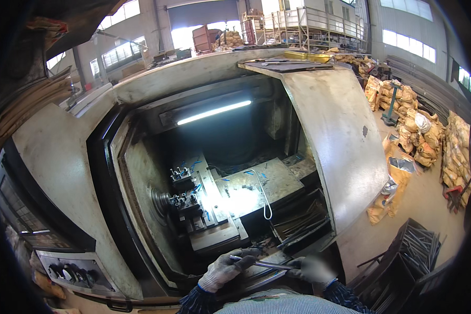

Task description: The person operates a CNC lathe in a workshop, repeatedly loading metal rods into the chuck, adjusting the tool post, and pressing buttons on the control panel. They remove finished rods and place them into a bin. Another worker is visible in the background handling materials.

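Observation:
A metal rod (263, 265) lies between my gloved hands at the lower opening of a lathe. My left hand (227, 267) grips its left end, the tip showing past the fingers. The rod's right end is in my right hand (310, 269), which is partly blurred. Beyond them, inside the lit enclosure, the spindle chuck (161, 200) faces tool holders (186, 200) on the cross slide (214, 196). Blue shavings lie around the holders. A bent white rod or tube (263, 192) rests on the flat metal cover (278, 180).
Dark rods fill a tray (304, 219) inside the machine, and more stand in a metal bin (418, 245) at lower right. The sheet-metal guard (333, 129) edges the opening. Control knobs (72, 273) sit at lower left. Sacks (424, 129) are piled on the floor to the right.

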`<state>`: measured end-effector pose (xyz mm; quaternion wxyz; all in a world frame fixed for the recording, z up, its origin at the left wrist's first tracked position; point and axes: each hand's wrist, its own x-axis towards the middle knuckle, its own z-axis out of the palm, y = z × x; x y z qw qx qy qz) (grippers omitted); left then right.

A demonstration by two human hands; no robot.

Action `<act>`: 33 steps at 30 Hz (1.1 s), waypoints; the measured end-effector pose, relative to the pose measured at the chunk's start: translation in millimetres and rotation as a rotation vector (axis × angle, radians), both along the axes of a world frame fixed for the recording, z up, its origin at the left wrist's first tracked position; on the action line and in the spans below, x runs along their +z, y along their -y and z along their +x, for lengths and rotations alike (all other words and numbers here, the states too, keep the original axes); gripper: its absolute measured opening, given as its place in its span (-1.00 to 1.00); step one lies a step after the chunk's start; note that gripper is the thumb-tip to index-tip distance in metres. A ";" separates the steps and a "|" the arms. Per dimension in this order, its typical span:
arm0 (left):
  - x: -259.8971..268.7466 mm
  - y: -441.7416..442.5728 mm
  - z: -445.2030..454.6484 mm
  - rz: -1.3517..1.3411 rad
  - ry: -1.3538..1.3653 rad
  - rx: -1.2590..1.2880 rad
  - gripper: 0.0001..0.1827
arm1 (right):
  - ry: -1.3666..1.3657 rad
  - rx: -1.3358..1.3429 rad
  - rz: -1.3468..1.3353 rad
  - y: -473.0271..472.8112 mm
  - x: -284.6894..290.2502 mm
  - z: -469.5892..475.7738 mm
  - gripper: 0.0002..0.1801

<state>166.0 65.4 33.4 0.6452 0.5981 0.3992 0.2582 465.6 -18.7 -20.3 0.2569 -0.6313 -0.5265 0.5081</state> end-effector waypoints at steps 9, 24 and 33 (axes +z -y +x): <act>-2.9 3.5 8.9 -0.035 -0.027 -0.044 -0.57 | -0.028 -0.018 -0.012 12.7 -11.6 11.8 -0.59; 5.0 18.5 12.5 -0.021 -0.115 -0.021 -0.56 | -0.010 0.084 0.040 17.1 -23.6 21.1 -0.53; 3.6 22.4 13.6 0.016 -0.140 -0.028 -0.54 | -0.158 -0.139 -0.139 21.9 -13.2 15.6 -0.55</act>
